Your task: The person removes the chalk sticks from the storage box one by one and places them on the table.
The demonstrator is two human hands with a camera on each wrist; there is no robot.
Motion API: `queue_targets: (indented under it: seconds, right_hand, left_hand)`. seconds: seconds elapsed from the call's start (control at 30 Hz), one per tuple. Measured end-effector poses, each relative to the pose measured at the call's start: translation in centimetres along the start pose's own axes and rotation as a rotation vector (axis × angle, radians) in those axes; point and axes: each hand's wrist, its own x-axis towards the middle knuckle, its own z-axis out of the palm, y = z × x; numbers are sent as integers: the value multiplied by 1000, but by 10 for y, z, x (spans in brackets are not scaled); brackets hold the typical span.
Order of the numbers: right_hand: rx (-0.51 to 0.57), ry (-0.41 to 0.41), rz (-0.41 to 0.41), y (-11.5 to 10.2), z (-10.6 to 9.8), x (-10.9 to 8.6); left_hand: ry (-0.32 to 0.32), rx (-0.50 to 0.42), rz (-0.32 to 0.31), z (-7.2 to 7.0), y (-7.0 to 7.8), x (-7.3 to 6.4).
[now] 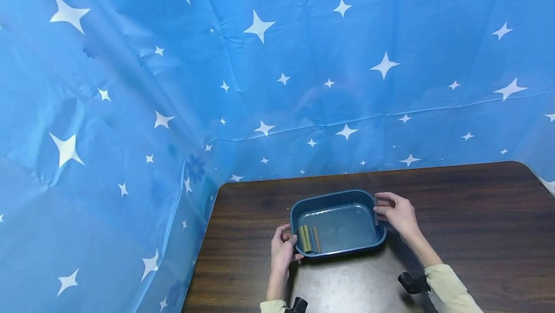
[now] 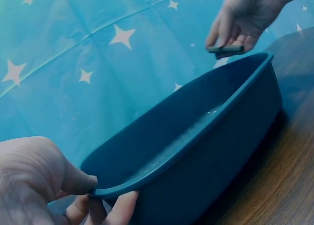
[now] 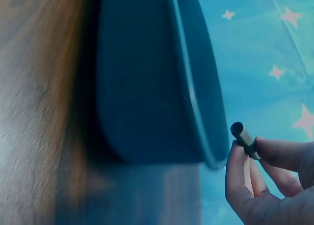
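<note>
A dark blue plastic basin [image 1: 342, 228] sits on the table. My left hand [image 1: 282, 251] pinches its rim at the left end, thumb on the inside and fingers underneath on the outer wall in the left wrist view. Inside the basin, near that end, several thin sticks lie side by side: yellow-green sticks [image 1: 305, 239], a bluish one, and a brown stick [image 1: 317, 240]. My right hand [image 1: 400, 215] is at the basin's right end, just above the rim. Between thumb and fingers it pinches a short dark round stick [image 3: 244, 139], with a paler band along its side.
The dark wood-grain table [image 1: 468, 226] reaches out around the basin. Behind and to the left hangs a blue curtain [image 1: 303, 101] with white stars. Black straps with camera mounts [image 1: 413, 284] sit on both wrists, close over the tabletop.
</note>
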Motion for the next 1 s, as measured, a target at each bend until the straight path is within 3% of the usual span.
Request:
queue_targets:
  seconds: [0.5,0.7,1.0]
  right_hand:
    - [-18,49,69,38,-44,-4]
    - [-86,72,112,56,-55,-9]
    - [-234,155,69,75,-65,-13]
  left_hand:
    - [-1,-6,-10,2,2,1]
    - [-9,-6,-13,1,1,2]
    - [-9,-14,-12,-1,-1,-1]
